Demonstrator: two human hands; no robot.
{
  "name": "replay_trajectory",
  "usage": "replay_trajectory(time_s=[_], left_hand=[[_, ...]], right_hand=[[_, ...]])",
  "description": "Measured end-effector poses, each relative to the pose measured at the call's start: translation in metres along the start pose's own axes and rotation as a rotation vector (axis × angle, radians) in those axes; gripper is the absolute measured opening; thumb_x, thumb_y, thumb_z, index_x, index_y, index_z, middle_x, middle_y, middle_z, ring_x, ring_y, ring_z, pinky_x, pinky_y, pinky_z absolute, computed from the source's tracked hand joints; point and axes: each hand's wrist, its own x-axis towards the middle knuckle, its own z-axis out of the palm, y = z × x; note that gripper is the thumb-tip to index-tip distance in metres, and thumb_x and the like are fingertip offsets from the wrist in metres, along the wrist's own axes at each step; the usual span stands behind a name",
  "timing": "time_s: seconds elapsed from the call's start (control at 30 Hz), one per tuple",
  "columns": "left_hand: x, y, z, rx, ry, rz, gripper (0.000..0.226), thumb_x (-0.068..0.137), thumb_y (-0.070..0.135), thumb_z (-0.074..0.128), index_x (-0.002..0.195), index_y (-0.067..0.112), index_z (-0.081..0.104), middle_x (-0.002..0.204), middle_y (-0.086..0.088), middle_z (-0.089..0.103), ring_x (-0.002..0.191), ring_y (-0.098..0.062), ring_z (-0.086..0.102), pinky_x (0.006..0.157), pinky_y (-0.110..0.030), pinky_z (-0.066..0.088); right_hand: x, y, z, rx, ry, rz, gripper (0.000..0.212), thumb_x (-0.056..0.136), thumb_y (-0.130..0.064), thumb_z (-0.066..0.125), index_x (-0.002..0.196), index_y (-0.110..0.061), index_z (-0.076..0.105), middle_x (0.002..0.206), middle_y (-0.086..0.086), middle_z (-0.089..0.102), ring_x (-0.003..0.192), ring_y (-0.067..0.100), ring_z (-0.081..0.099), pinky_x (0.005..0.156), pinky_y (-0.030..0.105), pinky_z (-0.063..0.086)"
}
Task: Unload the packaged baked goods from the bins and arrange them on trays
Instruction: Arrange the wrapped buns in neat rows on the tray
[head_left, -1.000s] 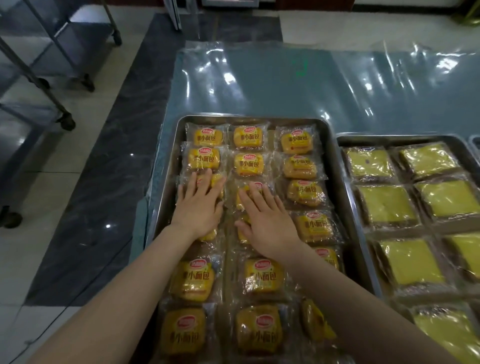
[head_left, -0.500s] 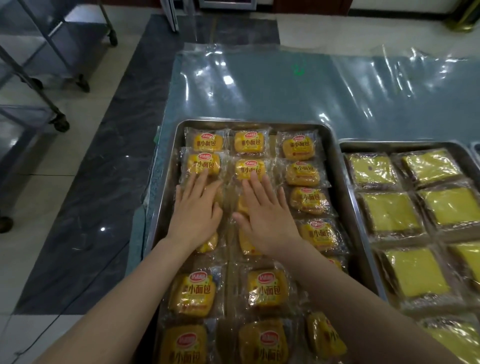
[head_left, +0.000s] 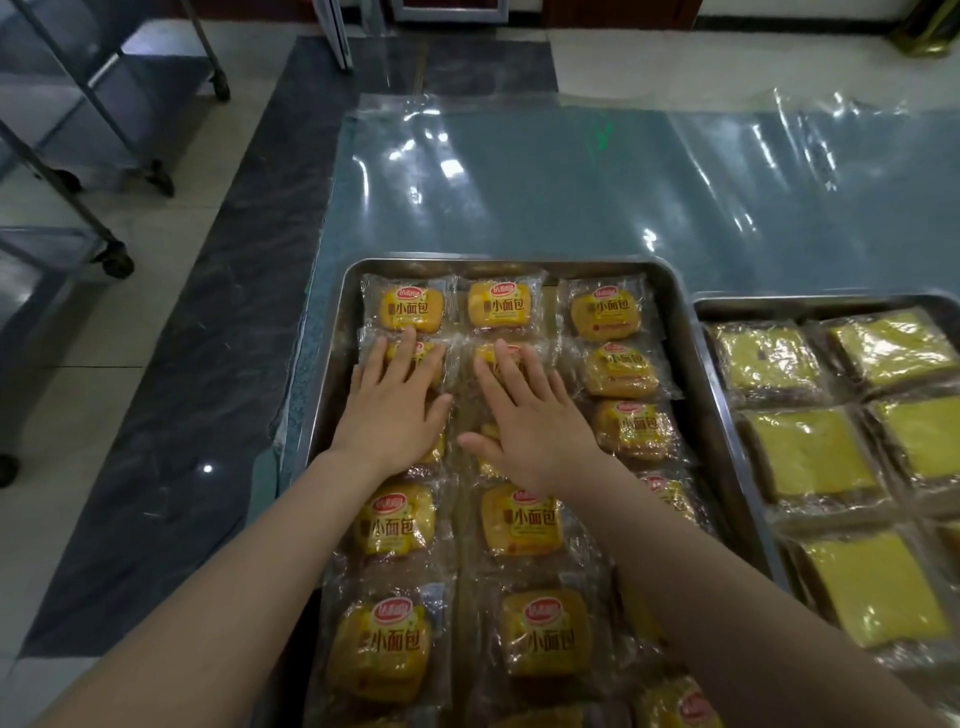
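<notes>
We count two shallow steel trays: the left tray (head_left: 519, 260) and the right tray (head_left: 831, 302). The left tray holds clear-wrapped small orange bread packets (head_left: 410, 309) in three columns. We make out at least fifteen; arms and the bottom edge hide others. Of the flat yellow cake slices (head_left: 810, 452) in clear wrap we count five, plus a sliver of a sixth at the right edge. Two bare hands show, the left hand (head_left: 395, 410) and the right hand (head_left: 535, 421). We see one clear plastic sheet (head_left: 519, 182).

Orange-yellow bread packets (head_left: 501, 304), red logos; silver tray (head_left: 675, 312).
</notes>
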Motion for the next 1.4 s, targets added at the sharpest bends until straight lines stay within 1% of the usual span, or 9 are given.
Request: replay_trajectory(time_s=[0.17,0.27,0.4,0.53,0.67,0.9,1.13,1.27,1.4], left_hand=[[-0.002,0.004,-0.005,0.029,0.025,0.0,0.064,0.094,0.053,0.027,0.15,0.034,0.0,0.157,-0.003,-0.016,0.141,-0.026,-0.021,0.112,-0.046,-0.008],[-0.004,0.014,-0.008,0.036,0.041,0.018,0.065,0.093,0.053,0.023,0.149,0.033,-0.003,0.156,-0.002,-0.018,0.14,-0.022,-0.023,0.113,-0.043,-0.011],[-0.007,0.044,-0.008,0.007,0.051,0.12,0.062,0.092,0.053,0.02,0.145,0.036,-0.008,0.153,0.002,-0.022,0.14,-0.016,-0.023,0.113,-0.036,-0.012],[-0.008,0.081,0.007,0.058,0.033,0.26,0.064,0.094,0.055,0.024,0.141,0.039,-0.017,0.152,0.001,-0.027,0.138,-0.016,-0.026,0.111,-0.035,-0.015],[-0.014,0.09,0.027,0.079,-0.054,0.203,0.066,0.093,0.06,0.018,0.144,0.037,-0.016,0.151,0.0,-0.03,0.137,-0.019,-0.03,0.111,-0.04,-0.015],[-0.02,0.087,0.044,0.033,-0.039,0.152,0.065,0.09,0.062,0.008,0.146,0.036,-0.01,0.153,0.003,-0.026,0.139,-0.019,-0.027,0.112,-0.042,-0.012],[-0.021,0.09,0.034,0.083,-0.061,0.163,0.064,0.092,0.058,0.012,0.145,0.035,-0.015,0.152,0.0,-0.029,0.137,-0.019,-0.031,0.111,-0.042,-0.016],[-0.021,0.103,0.021,0.09,0.045,0.282,0.06,0.094,0.049,0.014,0.144,0.034,-0.015,0.153,0.002,-0.026,0.137,-0.013,-0.032,0.11,-0.038,-0.018],[-0.004,0.132,0.02,0.022,-0.007,0.393,0.058,0.095,0.049,0.012,0.145,0.033,-0.011,0.152,0.005,-0.023,0.139,-0.01,-0.022,0.113,-0.034,-0.012]], right_hand=[[-0.01,0.003,-0.014,0.009,0.134,-0.016,0.079,0.089,-0.066,0.011,0.151,-0.021,-0.009,0.157,0.006,-0.02,0.142,0.026,-0.024,0.114,0.044,-0.01],[-0.024,0.025,-0.02,-0.016,0.214,0.138,0.075,0.091,-0.063,0.005,0.148,-0.02,-0.017,0.155,0.004,-0.024,0.14,0.024,-0.029,0.111,0.043,-0.015],[-0.048,0.055,-0.016,0.078,0.151,0.329,0.081,0.086,-0.071,0.003,0.151,-0.023,0.001,0.159,0.005,-0.011,0.143,0.027,-0.017,0.115,0.045,-0.002],[-0.053,0.069,-0.006,0.046,0.019,0.297,0.086,0.079,-0.077,0.005,0.146,-0.03,-0.021,0.154,0.001,-0.028,0.14,0.03,-0.025,0.111,0.05,-0.009],[-0.05,0.077,-0.003,0.015,-0.049,0.275,0.09,0.078,-0.082,0.008,0.137,-0.03,-0.036,0.147,0.002,-0.04,0.134,0.033,-0.034,0.109,0.054,-0.014],[-0.062,0.079,-0.001,-0.006,-0.066,0.238,0.098,0.073,-0.081,0.001,0.141,-0.019,-0.031,0.148,0.003,-0.039,0.136,0.03,-0.034,0.108,0.052,-0.016],[-0.078,0.075,-0.007,0.065,0.023,0.251,0.1,0.082,-0.076,0.027,0.141,-0.025,-0.036,0.15,0.006,-0.038,0.137,0.027,-0.034,0.11,0.047,-0.014],[-0.101,0.068,0.0,0.094,0.024,0.288,0.095,0.077,-0.078,0.007,0.142,-0.021,-0.033,0.148,0.005,-0.042,0.135,0.025,-0.037,0.111,0.042,-0.012],[-0.119,0.063,0.011,0.106,-0.015,0.255,0.084,0.079,-0.075,0.0,0.145,-0.029,-0.028,0.15,0.003,-0.038,0.137,0.024,-0.035,0.113,0.041,-0.012]])
